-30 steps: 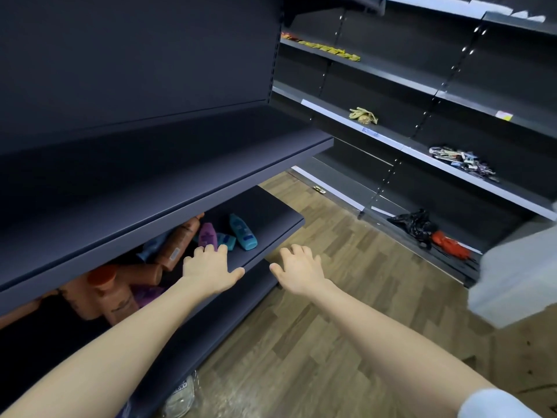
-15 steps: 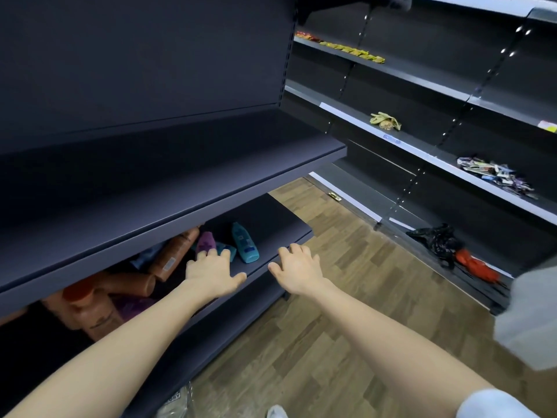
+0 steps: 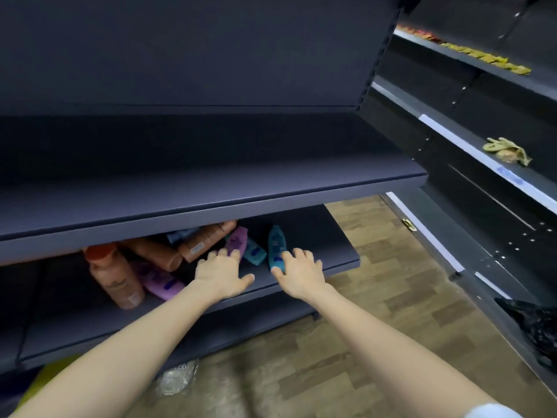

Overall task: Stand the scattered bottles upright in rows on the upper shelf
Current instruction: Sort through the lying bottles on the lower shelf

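Hands spread open, left hand (image 3: 221,276) near purple bottle (image 3: 238,240), right hand (image 3: 300,274) touching rightmost teal bottle (image 3: 275,243)

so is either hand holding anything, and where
Nothing gripped: the right hand lies spread over the near end of the teal bottle; the left hand is open by the purple bottle.

We stand in a shop aisle: long dark metal gondola shelves (image 3: 211,188) on slotted uprights (image 3: 379,57), white price-label strips (image 3: 443,134) along shelf edges, plastic toiletry bottles (image 3: 208,241), wood-patterned plank floor (image 3: 376,267).
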A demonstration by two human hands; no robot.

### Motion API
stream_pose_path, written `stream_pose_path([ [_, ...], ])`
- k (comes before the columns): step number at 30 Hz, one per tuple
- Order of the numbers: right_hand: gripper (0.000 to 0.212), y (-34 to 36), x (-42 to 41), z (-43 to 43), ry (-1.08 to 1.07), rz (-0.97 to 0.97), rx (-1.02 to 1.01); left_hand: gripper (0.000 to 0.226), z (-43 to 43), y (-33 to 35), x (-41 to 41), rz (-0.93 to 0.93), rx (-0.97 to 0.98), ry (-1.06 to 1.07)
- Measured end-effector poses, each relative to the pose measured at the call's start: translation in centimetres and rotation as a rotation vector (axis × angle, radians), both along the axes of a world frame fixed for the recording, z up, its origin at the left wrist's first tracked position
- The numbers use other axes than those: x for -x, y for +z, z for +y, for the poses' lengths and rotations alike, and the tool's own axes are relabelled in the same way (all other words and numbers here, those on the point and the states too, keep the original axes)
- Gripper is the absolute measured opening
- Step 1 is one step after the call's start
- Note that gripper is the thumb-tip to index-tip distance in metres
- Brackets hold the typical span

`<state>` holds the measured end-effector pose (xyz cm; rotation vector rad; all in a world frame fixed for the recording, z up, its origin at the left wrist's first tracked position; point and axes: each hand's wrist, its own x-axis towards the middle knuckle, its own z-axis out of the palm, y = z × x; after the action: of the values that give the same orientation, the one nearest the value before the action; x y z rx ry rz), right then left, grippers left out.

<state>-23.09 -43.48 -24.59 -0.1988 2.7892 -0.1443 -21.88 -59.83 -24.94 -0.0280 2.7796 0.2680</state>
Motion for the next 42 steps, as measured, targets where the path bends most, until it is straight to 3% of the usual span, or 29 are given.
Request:
stream_pose_path([
  [14,0.05,-6.3,0.4,-7.7,0.415,-0.207,-0.009,0.068,-5.3,-5.7,-5.9,-0.11,-0.049,0.44],
  [26,0.05,-14.1,-1.3,-11.8,0.485,-0.34,-0.076,0.069,-8.9,-14.2,-7.9,-0.146,-0.131,0.667],
  [32,0.047,-16.5,0.2,-14.8,0.431,-0.285,0.028,0.074,-11.6,-17.2,-6.3,-0.042,-0.244,0.786],
  [42,0.064,-21.2,2.9,-21.6,0.313,-0.138,0.218,0.107,-16.4,-21.2,-3.8,0.354,-0.497,0.997],
])
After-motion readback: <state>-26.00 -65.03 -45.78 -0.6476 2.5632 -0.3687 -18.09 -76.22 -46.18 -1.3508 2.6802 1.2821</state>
